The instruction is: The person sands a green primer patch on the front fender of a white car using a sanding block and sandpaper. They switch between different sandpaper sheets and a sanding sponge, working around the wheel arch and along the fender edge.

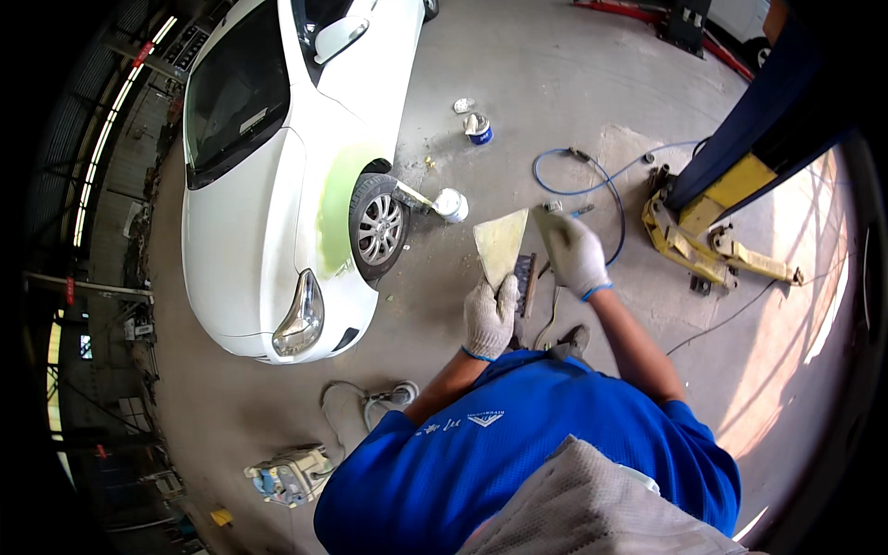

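Note:
My left hand (489, 319), in a pale knitted glove, grips a pale yellow trapezoid putty spreader (500, 244) by its narrow end, broad edge pointing away from me. To its right, my gloved right hand (581, 258) is closed on a second flat blade (552, 233), greyish and seen nearly edge-on; it looks like another spreader. A small gap separates the two blades. Ahead to the left stands a white car (242, 222). Yellow-green filler (339, 205) covers its fender around the front wheel (379, 227).
A white tub (450, 205) stands by the wheel; a blue tub (478, 129) and its apparent lid (464, 105) lie farther off. A blue hose (618, 208) loops toward the yellow lift arms (703, 236). A sander (404, 392) and a boxy machine (289, 475) sit at lower left.

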